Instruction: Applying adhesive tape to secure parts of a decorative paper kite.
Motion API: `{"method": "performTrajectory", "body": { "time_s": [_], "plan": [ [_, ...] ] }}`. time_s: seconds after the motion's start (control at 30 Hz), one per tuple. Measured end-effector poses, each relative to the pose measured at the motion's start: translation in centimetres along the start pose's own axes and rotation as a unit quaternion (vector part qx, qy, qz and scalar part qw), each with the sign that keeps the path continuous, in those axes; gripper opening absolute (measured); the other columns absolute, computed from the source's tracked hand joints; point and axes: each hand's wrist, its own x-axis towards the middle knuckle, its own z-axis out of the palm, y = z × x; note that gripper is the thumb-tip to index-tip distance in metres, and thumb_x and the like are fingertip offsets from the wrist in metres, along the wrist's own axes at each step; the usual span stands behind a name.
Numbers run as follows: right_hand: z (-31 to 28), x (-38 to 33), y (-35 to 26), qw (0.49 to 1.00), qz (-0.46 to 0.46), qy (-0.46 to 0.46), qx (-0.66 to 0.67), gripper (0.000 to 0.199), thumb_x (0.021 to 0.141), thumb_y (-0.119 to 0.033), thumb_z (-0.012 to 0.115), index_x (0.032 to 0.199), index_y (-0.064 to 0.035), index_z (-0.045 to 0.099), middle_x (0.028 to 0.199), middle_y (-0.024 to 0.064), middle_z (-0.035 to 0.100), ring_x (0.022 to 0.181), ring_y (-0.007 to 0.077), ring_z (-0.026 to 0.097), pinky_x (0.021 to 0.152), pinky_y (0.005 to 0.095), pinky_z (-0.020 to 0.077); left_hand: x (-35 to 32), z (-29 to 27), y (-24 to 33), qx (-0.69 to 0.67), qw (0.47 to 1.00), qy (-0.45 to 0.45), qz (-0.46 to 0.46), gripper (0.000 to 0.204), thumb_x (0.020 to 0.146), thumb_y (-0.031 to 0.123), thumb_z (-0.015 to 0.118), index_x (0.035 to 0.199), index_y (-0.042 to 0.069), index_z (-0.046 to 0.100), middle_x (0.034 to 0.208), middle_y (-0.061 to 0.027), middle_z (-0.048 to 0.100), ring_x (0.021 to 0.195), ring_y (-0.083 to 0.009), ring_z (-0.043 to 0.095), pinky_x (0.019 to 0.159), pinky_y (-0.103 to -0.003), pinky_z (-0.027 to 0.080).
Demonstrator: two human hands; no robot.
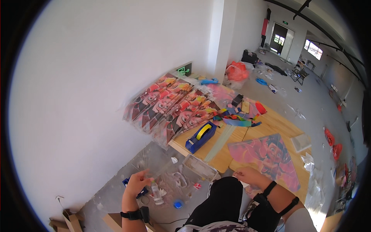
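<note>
In the head view, the person's left hand [138, 183] is over the littered grey floor, loosely bent, with forefinger and thumb parted. Its thumb lines up with the top of a slim, clear plastic bottle [156, 194]; whether they touch cannot be told. The right hand [247, 174] is at the near edge of the wooden table [276, 124], fingertips drawn narrow; it cannot be told whether anything thin is between them.

Just beside the right hand, a thin printed sheet [266, 154] lies spread on the table, fan-shaped and pointed at its corners, with a cartoon figure on pink and straight lines running across it. Pale smooth wood grain shows around it. Farther back are limp rainbow-coloured strips [237, 120] and a hard blue tape dispenser [201, 138] holding a yellow ring. At the table's left end, long pleated prints [170, 106] lie side by side under glossy, crinkled clear film.

A shallow clear tray [300, 142] sits toward the table's right edge. Below the near edge stands a rectangular translucent box [199, 167], its contents too unclear to name. Brown cardboard boxes [72, 221] with raised flaps are at the lower left, their insides hidden.
</note>
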Motion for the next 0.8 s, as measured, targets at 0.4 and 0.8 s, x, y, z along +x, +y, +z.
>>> {"method": "performTrajectory", "body": {
  "time_s": [0.4, 0.8],
  "plan": [
    [9.0, 17.1, -7.0, 0.961, 0.039, 0.016, 0.274, 0.024, 0.099, -0.02, 0.054, 0.112, -0.0049, 0.068, 0.087, 0.0059, 0.073, 0.067, 0.0137, 0.066, 0.064, 0.0308, 0.0544, 1.3, -1.0, -0.5, -0.054, 0.996, -0.003, 0.074, 0.056, 0.085, 0.001, 0.075, 0.137, -0.006, 0.055, 0.069, 0.0022, 0.058, 0.062, -0.0043, 0.053, 0.058, -0.019, 0.039],
    [10.8, 23.1, -10.0, 0.798, 0.124, 0.038, 0.588, 0.042, 0.102, -0.021, 0.051, 0.141, -0.0092, 0.057, 0.138, 0.0017, 0.062, 0.119, 0.0211, 0.059, 0.095, 0.0393, 0.0477, 2.7, -0.6, -3.4, -0.1, 0.993, -0.05, 0.041, 0.053, 0.086, -0.001, 0.073, 0.136, -0.005, 0.054, 0.067, 0.0038, 0.055, 0.06, -0.0024, 0.051, 0.056, -0.018, 0.036]
  ]
}}
